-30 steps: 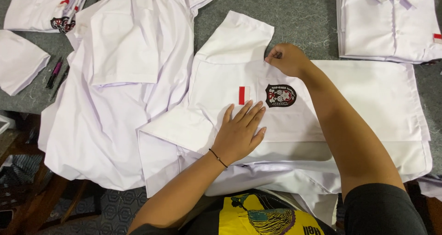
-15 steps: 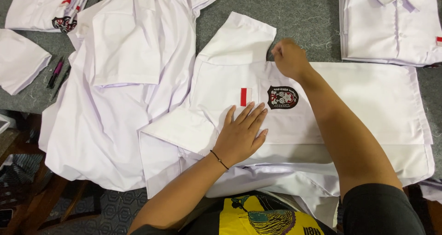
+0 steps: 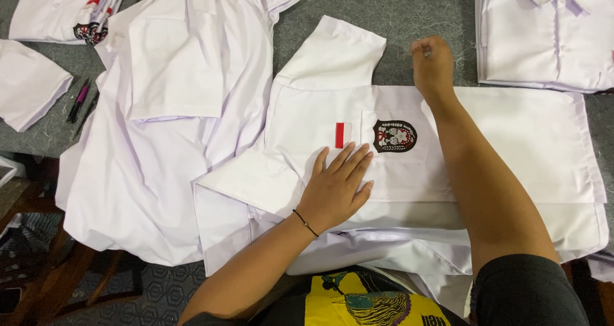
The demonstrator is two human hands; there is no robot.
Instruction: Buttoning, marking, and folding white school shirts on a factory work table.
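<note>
White shirt (image 3: 511, 140) lies lengthwise left-right on the grey tabletop (image 3: 409, 13), sleeve pointing away; left hand (image 3: 336, 185) pressed flat with fingers spread, right hand (image 3: 432, 64) pinching its top edge

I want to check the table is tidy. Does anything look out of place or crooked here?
Mostly orderly. The left hand lies flat on the white shirt. Two pens lie loose on the grey table, partly under another shirt, which hangs rumpled over the edge.
</note>
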